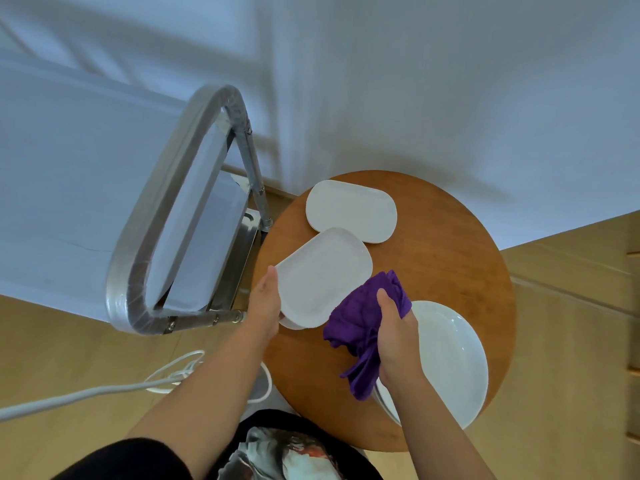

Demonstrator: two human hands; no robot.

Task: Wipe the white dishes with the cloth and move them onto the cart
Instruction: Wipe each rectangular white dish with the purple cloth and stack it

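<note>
The rounded white dish (323, 277), held tilted above the round wooden table (450, 271) by the left hand (265, 303) gripping its near edge, should be wiped firmly with the purple cloth (363, 320) bunched in the right hand (398, 337).

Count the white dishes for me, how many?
3, maybe more: rounded dish in the left hand, another behind it, round plates, apparently stacked, under the right hand.
</note>
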